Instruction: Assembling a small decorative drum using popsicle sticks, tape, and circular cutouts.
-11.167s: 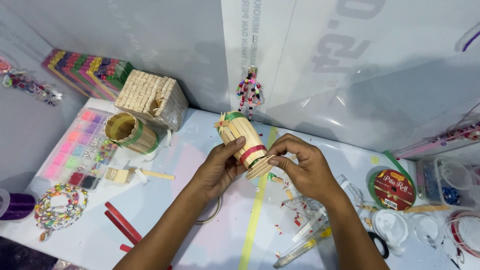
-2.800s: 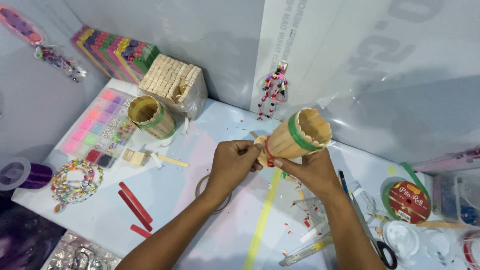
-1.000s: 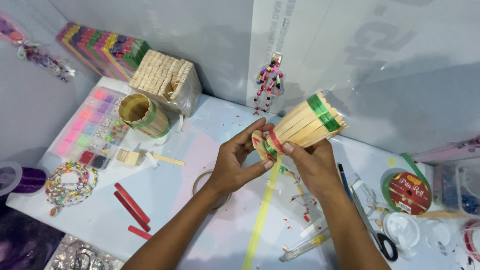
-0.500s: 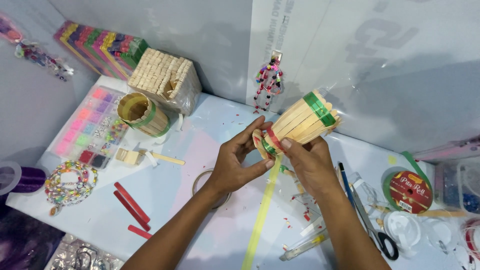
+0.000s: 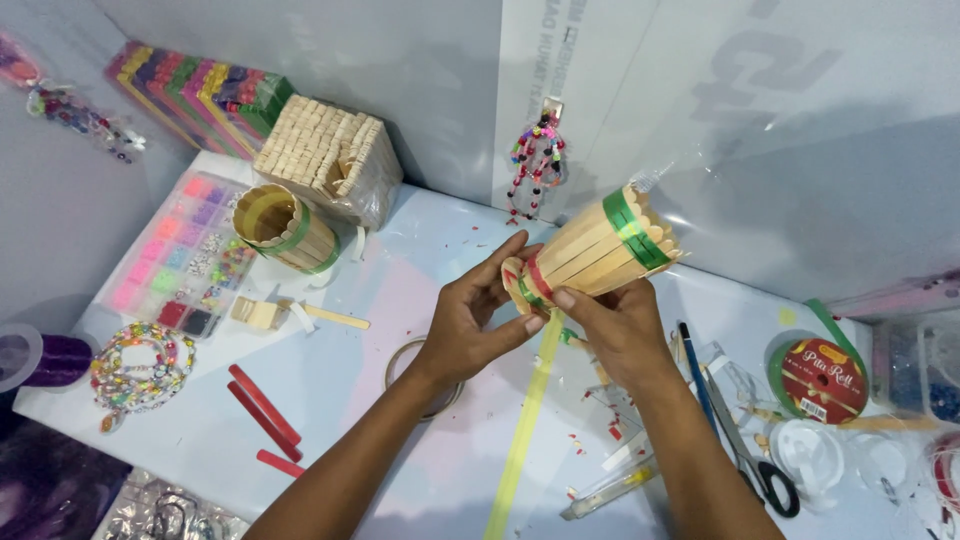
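Wooden cup of pale flat craft sticks (image 5: 600,255), banded with green ribbon (image 5: 630,228) near the mouth and red ribbon (image 5: 537,275) near the narrow base, held tilted above the white table (image 5: 350,400), centre of scene, mouth pointing up and right. Right hand (image 5: 615,330) clasped under the cup, thumb pressed beside the red ribbon. Left hand (image 5: 470,325) with fingers stretched loose, only thumb and fingertips touching the base end. Judged as work on the base: pressing or seating something there. Steady support from the right hand called for, and light pressure, to keep the sticks from splaying. Far left, a second stick cup with green band (image 5: 285,228); near right, black-handled scissors (image 5: 750,450).
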